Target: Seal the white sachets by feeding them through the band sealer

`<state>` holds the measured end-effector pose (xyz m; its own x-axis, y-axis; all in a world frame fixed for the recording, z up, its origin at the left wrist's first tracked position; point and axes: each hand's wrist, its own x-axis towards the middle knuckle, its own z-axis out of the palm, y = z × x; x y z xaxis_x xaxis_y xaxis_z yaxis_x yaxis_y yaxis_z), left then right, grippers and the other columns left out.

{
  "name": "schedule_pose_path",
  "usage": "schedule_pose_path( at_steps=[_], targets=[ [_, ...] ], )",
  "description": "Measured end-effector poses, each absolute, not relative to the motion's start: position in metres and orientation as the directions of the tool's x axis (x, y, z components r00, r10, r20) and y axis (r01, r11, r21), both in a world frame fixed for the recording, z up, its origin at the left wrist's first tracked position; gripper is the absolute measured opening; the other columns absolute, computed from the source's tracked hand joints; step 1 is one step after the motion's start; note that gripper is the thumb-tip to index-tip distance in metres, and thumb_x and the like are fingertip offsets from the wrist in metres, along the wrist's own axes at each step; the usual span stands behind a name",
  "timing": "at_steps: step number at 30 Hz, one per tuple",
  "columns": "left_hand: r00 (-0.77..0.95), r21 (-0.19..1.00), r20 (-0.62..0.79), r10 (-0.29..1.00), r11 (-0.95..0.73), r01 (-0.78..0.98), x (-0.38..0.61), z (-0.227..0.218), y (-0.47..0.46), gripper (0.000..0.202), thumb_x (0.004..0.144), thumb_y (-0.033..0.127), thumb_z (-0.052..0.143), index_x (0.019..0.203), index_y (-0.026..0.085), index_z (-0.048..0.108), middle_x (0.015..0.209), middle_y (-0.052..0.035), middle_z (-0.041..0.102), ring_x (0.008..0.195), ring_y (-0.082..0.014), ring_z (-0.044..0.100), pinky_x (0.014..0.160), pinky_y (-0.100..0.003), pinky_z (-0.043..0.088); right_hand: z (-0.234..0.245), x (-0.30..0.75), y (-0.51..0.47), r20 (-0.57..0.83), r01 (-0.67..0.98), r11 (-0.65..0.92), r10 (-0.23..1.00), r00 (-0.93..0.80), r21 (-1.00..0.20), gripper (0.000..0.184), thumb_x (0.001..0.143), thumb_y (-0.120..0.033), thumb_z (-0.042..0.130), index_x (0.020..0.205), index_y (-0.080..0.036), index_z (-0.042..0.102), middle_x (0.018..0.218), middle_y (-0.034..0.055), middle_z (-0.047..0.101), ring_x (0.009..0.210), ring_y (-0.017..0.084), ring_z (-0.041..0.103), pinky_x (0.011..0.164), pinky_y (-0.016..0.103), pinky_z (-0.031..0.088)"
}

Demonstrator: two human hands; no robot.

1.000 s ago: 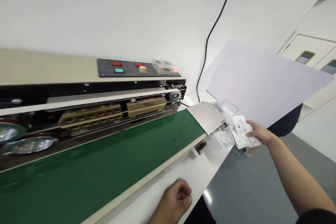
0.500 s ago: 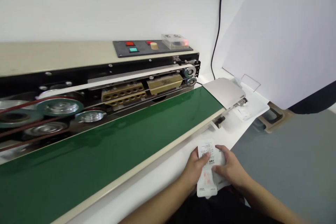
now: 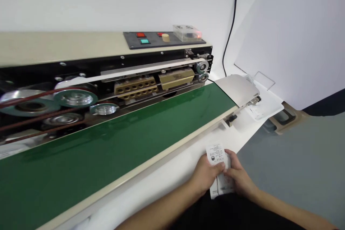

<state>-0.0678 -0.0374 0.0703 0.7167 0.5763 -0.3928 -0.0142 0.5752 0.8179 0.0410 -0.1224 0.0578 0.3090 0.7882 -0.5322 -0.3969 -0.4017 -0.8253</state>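
Packets [image 3: 215, 152]: paper-like, matt
Belt [image 3: 151, 133]: smooth, glossy, plastic-looking
End plate [image 3: 238, 88]: smooth metal, satin sheen
Pulleys [image 3: 77, 97]: polished, shiny metal
Drilled blocks [image 3: 137, 85]: duller, brass-like metal
Box [image 3: 185, 33]: clear, glossy plastic
Counter [image 3: 229, 138], along front edge: smooth
Cable [image 3: 232, 25]: smooth, rubbery

White printed packets [image 3: 215, 152], slim and flat, held near the edge of the worktop [image 3: 237, 133]! At least two overlap side by side, lengthwise, black lettering showing, a dark round mark on the left one, middles partly covered.
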Motion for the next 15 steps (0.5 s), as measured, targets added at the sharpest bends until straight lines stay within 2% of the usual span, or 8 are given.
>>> schedule_pose_path(
  at_steps=[4, 6, 9, 12, 15],
  targets=[
    [0.681, 0.816, -0.443, 0.583, 0.577, 0.038, -0.067, 0.065, -0.035, 0.024, 0.061, 0.019, 0.064, 0.084, 0.012, 0.066, 0.081, -0.0046, 0.071, 0.081, -0.0229, 0.063, 0.073, -0.031, 0.047, 0.059, 0.041, -0.12, -0.518, -0.286, -0.442, 0.799, 0.304, -0.85, 0.058, 0.07, -0.047, 0.061, 0.12, -0.027, 0.038, 0.112, 0.0051, 0.059, 0.106, 0.027, 0.054, 0.092, 0.042, 0.04],
    [0.684, 0.822, -0.431, 0.588, 0.568, 0.031, -0.067, 0.063, -0.034, 0.023, 0.059, 0.017, 0.065, 0.081, 0.012, 0.067, 0.078, -0.0045, 0.071, 0.077, -0.0221, 0.063, 0.07, -0.03, 0.047, 0.06, 0.044, -0.118, -0.475, -0.117, -0.465, 0.813, 0.336, -0.878, 0.051, 0.075, -0.047, 0.056, 0.12, -0.026, 0.042, 0.113, 0.0058, 0.058, 0.108, 0.026, 0.052, 0.095, 0.042, 0.038],
    [0.701, 0.829, -0.407, 0.586, 0.56, 0.012, -0.068, 0.064, -0.034, 0.022, 0.057, 0.016, 0.065, 0.078, 0.011, 0.068, 0.077, -0.004, 0.071, 0.073, -0.0202, 0.062, 0.067, -0.028, 0.046, 0.061, 0.055, -0.112, -0.358, 0.249, -0.451, 0.87, 0.34, -0.857, 0.039, 0.079, -0.045, 0.051, 0.11, -0.023, 0.055, 0.106, 0.0072, 0.06, 0.105, 0.026, 0.053, 0.095, 0.042, 0.037],
    [0.73, 0.818, -0.4, 0.555, 0.576, 0.01, -0.068, 0.069, -0.032, 0.028, 0.055, 0.01, 0.062, 0.081, 0.012, 0.069, 0.076, -0.0019, 0.07, 0.073, -0.0184, 0.062, 0.065, -0.026, 0.045, 0.066, 0.07, -0.103, -0.277, 0.502, -0.405, 0.909, 0.311, -0.765, 0.034, 0.077, -0.044, 0.051, 0.1, -0.021, 0.063, 0.097, 0.0082, 0.062, 0.09, 0.025, 0.057, 0.083, 0.04, 0.043],
    [0.76, 0.82, -0.394, 0.516, 0.571, 0.037, -0.068, 0.072, -0.027, 0.034, 0.051, 0.004, 0.057, 0.081, 0.013, 0.07, 0.07, 0.0013, 0.068, 0.068, -0.0153, 0.06, 0.06, -0.022, 0.043, 0.074, 0.08, -0.091, -0.189, 0.562, -0.328, 0.938, 0.291, -0.759, 0.042, 0.076, -0.041, 0.052, 0.11, -0.019, 0.059, 0.094, 0.0078, 0.062, 0.073, 0.02, 0.057, 0.069, 0.035, 0.046]
  ],
)
